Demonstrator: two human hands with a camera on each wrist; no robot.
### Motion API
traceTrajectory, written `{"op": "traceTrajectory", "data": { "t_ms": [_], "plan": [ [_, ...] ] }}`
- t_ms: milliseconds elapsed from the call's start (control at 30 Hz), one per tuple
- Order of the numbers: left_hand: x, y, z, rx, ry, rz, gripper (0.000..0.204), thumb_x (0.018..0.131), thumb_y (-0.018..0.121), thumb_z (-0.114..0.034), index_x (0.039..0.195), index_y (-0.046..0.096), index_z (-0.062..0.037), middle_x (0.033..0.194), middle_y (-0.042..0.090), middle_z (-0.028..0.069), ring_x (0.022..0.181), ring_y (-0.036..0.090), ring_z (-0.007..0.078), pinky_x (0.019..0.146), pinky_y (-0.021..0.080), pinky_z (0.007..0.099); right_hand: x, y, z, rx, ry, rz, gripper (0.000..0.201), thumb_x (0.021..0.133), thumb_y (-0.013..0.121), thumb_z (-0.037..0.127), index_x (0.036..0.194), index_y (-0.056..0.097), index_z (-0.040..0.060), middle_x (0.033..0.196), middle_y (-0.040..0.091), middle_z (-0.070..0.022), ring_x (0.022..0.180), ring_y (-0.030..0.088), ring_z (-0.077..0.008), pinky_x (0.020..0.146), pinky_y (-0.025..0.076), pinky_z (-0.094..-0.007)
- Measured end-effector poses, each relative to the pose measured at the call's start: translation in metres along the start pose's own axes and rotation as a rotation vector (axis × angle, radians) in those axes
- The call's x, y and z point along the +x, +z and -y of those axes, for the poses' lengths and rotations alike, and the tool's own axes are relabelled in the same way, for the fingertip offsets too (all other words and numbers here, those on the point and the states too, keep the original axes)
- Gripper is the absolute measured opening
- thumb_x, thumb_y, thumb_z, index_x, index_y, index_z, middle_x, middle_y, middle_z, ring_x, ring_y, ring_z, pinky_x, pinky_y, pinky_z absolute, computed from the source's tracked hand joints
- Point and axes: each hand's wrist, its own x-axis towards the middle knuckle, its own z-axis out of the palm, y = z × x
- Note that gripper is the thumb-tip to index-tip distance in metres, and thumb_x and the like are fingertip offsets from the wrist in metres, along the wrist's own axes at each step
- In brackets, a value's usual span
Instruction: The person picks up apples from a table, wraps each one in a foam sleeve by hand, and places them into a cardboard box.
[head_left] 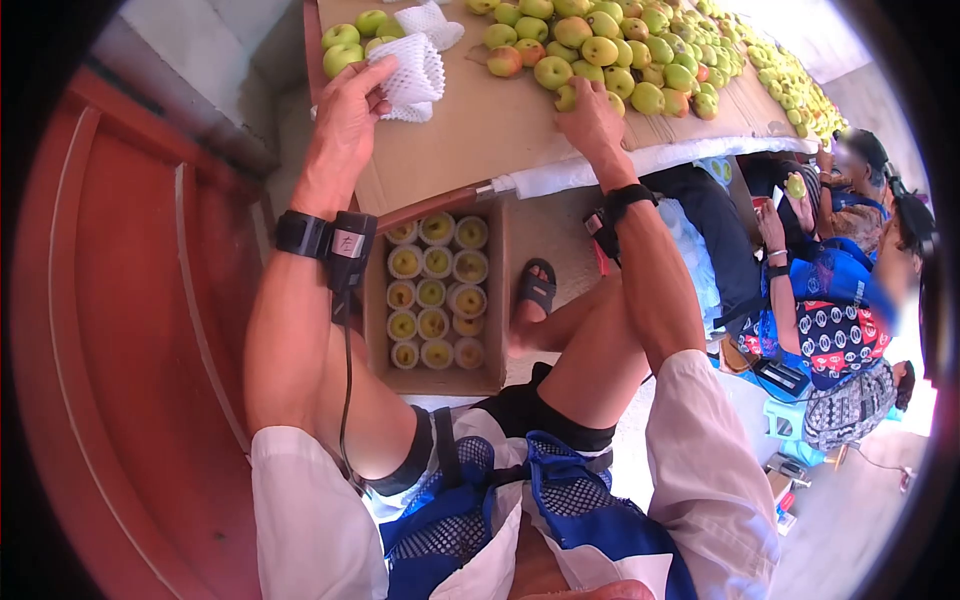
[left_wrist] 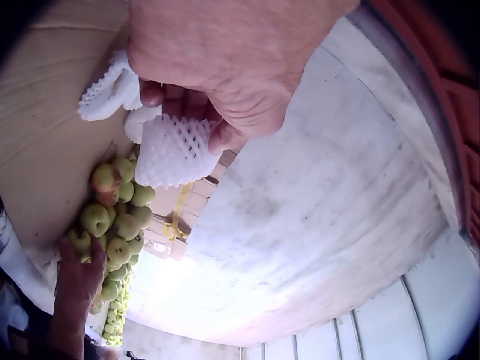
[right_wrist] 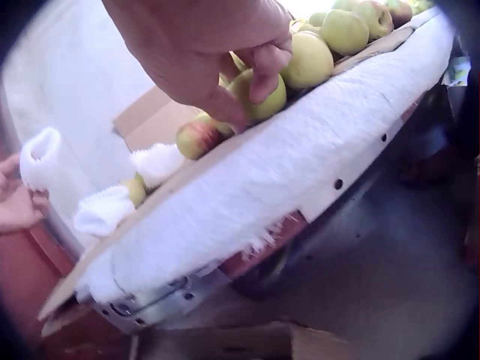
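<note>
The cardboard-covered table [head_left: 450, 155] is supporting a large fruit pile [head_left: 640, 45]. Below its near edge, an open carton [head_left: 498, 260] is holding rows of sleeved fruit [head_left: 437, 262]. The left hand [head_left: 348, 112] is hovering over the left part of the table; its thumb and fingers are clamping a foam net sleeve [head_left: 425, 70]. Loose sleeves [head_left: 430, 22] are lying just beside it. The right hand [head_left: 592, 122] is positioning itself at the near edge of the pile; its thumb and fingers are curling round a green fruit [right_wrist: 274, 103] there. How firmly they are pressing cannot be determined.

Handling: the sleeve is probably offering almost no weight and is likely yielding under light pressure; pinch it at the side, keeping its mouth uncovered. The fruit is appearing firm, smooth and heavier, possibly slipping or bruising; span its widest part using the finger pads, without squeezing.
</note>
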Motion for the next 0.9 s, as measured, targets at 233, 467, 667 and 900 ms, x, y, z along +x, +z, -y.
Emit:
{"op": "traceTrajectory", "data": {
  "t_ms": [233,467,667,900],
  "plan": [
    [-0.008,-0.007,-0.005,-0.019,0.010,0.025,0.028,0.096,0.070,-0.021,0.119,0.066,-0.0064,0.106,0.069,0.0006,0.093,0.061,0.0106,0.084,0.046,0.0276,-0.001,0.007,-0.008,0.359,-0.137,-0.011,0.059,0.082,0.075,0.027,0.137,0.060,0.0084,0.131,0.058,-0.0118,0.098,0.068,-0.0283,0.083,0.054,-0.0408],
    [-0.009,-0.020,-0.006,-0.077,0.018,0.009,0.029,0.097,0.067,-0.023,0.121,0.064,-0.0058,0.110,0.067,0.0015,0.096,0.061,0.0120,0.085,0.046,0.0274,-0.030,-0.038,0.024,1.000,-0.180,0.393,0.055,0.090,0.069,0.025,0.140,0.057,0.0060,0.096,0.064,0.0000,0.077,0.058,-0.0067,0.064,0.043,-0.0222],
    [-0.006,-0.025,0.000,-0.059,-0.002,0.004,0.028,0.097,0.067,-0.023,0.120,0.065,-0.0066,0.110,0.068,0.0014,0.098,0.062,0.0121,0.087,0.047,0.0278,-0.041,-0.029,0.047,1.075,-0.254,0.573,0.054,0.094,0.063,0.020,0.146,0.052,0.0056,0.096,0.061,-0.0004,0.078,0.054,-0.0070,0.065,0.041,-0.0221],
    [-0.011,-0.015,0.009,-0.116,-0.051,-0.007,0.027,0.096,0.070,-0.020,0.120,0.065,-0.0086,0.114,0.069,0.0011,0.100,0.063,0.0126,0.089,0.047,0.0285,-0.057,-0.012,0.079,0.930,-0.318,0.761,0.052,0.099,0.059,0.023,0.149,0.050,0.0117,0.095,0.059,-0.0003,0.078,0.055,-0.0073,0.065,0.042,-0.0228]
  ]
}}
